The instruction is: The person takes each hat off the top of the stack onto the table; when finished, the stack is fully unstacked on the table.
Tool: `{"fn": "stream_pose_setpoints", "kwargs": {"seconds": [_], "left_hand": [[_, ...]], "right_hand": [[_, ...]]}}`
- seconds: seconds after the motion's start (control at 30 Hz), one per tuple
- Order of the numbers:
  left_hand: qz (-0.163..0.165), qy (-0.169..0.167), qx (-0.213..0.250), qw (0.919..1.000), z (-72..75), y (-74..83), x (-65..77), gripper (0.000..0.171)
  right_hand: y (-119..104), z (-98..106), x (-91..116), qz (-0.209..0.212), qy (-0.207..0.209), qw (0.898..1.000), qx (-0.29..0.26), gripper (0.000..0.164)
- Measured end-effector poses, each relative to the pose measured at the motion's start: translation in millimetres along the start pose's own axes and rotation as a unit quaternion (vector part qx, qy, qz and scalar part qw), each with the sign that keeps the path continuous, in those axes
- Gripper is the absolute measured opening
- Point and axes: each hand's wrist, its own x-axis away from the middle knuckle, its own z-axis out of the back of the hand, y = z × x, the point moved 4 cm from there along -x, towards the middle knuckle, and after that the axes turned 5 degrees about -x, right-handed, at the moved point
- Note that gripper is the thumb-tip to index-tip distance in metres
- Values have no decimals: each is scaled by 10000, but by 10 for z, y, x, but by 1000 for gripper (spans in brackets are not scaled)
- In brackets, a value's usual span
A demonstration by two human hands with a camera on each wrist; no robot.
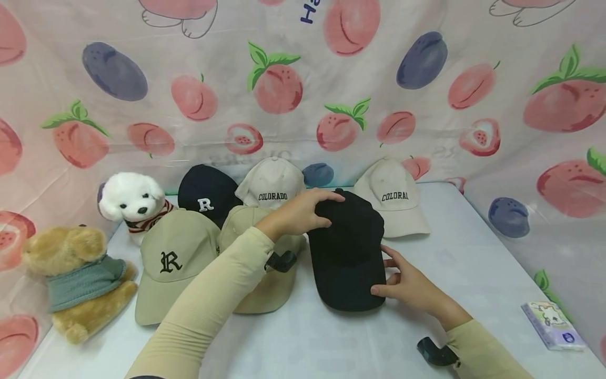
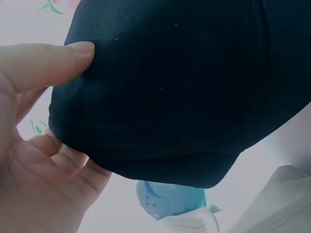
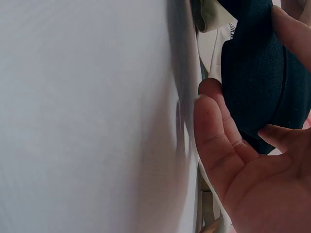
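A plain black baseball cap (image 1: 350, 252), brim toward me, is between my hands in front of the back row of caps. With its thumb over the crown's upper left, my left hand (image 1: 303, 213) grips the cap; in the left wrist view, several fingers of that hand (image 2: 43, 174) curl behind the fabric (image 2: 165, 97). My right hand (image 1: 409, 281) holds the lower right side, its thumb at the brim's corner. The right wrist view shows fingers of my right hand (image 3: 218, 150) around the edge of the dark cap (image 3: 252, 73), low over the white table.
Left of it stand an olive cap (image 1: 175, 237) with an R, a tan cap (image 1: 265, 292) partly behind my left arm, and a navy cap (image 1: 203, 184). Behind are white COLORADO (image 1: 274, 181) and cream caps (image 1: 390, 189). Plush dogs (image 1: 137, 195) sit left; a tissue pack (image 1: 551, 323) lies right.
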Motion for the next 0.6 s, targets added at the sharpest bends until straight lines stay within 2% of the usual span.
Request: {"fn": "stream_pose_setpoints", "kwargs": {"seconds": [0.3, 0.6], "left_hand": [[24, -21, -98, 9999, -33, -36, 22, 55], [147, -79, -50, 9998, -59, -78, 54, 54]], "right_hand": [[8, -30, -20, -49, -8, 9996, 263, 102], [6, -76, -36, -19, -73, 9996, 272, 98]]}}
